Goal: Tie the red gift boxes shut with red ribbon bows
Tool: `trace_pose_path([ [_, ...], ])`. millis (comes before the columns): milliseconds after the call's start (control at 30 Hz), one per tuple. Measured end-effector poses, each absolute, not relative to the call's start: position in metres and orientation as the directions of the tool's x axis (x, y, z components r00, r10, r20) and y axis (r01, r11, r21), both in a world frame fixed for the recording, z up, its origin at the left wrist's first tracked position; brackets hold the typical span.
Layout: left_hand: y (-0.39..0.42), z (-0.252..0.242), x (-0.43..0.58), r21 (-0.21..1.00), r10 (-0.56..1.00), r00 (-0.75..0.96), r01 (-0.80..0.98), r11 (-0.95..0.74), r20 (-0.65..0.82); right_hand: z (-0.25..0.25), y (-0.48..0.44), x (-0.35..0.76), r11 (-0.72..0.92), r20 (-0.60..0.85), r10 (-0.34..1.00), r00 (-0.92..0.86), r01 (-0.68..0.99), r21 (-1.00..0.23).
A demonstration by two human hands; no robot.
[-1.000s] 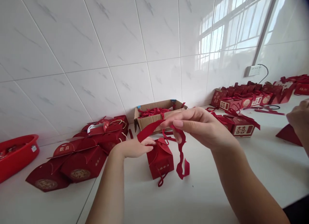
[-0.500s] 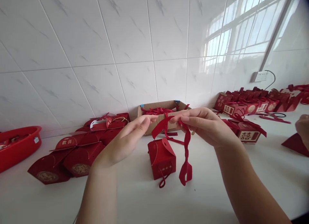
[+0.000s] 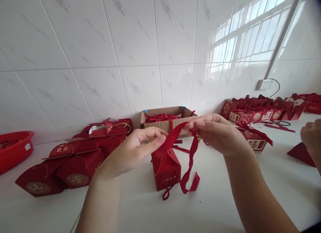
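A red ribbon [image 3: 175, 135] stretches between my two hands above the table. My left hand [image 3: 140, 147] pinches one end between thumb and fingers. Thumb and fingertips of my right hand [image 3: 213, 131] close on the ribbon farther along, and its loose tail hangs down and curls near the tabletop. Just beneath, a small red gift box [image 3: 167, 171] stands upright with its top flaps folded together and a red cord loop at its front. The ribbon's left part covers some of the box top.
Behind my hands, a cardboard box [image 3: 164, 113] holds many red ribbons. Red gift boxes [image 3: 77, 169] cluster at left by a red basin [image 3: 15, 152]. More boxes [image 3: 255, 114] line the wall at right, near scissors [image 3: 278, 126]. Another person's hand [image 3: 311, 137] shows at the right edge.
My left hand has come down and taken hold of the ribbon's free end, which is now drawn out between both hands. The view has shifted slightly.
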State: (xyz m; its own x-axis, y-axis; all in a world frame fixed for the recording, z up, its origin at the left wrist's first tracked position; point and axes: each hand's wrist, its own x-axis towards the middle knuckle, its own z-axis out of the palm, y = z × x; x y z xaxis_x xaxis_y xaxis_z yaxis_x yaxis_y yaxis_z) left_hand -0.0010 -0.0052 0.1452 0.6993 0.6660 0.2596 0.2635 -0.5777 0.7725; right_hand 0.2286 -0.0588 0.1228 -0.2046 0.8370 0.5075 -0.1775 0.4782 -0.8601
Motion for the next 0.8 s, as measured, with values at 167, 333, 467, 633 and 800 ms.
trace_pose_path([
  [167,-0.005,0.144,-0.009,0.773,0.719,0.634,0.291,-0.564,0.285,0.126,-0.064,0.235,0.458,0.476,0.86,-0.186,-0.131,-0.879],
  [333,-0.009,0.142,-0.009,0.76,0.743,0.635,0.369,-0.534,0.213,0.125,-0.072,0.225,0.336,0.33,0.941,-0.07,0.281,-0.899],
  [467,-0.013,0.14,-0.002,0.657,0.728,0.653,0.457,-0.6,0.21,0.116,-0.066,0.2,0.359,0.31,0.929,-0.204,0.286,-0.888],
  [633,-0.013,0.138,0.003,0.64,0.705,0.665,0.435,-0.634,0.246,0.107,-0.051,0.178,0.271,0.231,0.893,-0.387,0.052,-0.961],
  [800,-0.011,0.133,0.007,0.63,0.744,0.566,0.443,-0.638,0.356,0.106,-0.048,0.179,0.193,0.139,0.95,-0.28,0.177,-0.965],
])
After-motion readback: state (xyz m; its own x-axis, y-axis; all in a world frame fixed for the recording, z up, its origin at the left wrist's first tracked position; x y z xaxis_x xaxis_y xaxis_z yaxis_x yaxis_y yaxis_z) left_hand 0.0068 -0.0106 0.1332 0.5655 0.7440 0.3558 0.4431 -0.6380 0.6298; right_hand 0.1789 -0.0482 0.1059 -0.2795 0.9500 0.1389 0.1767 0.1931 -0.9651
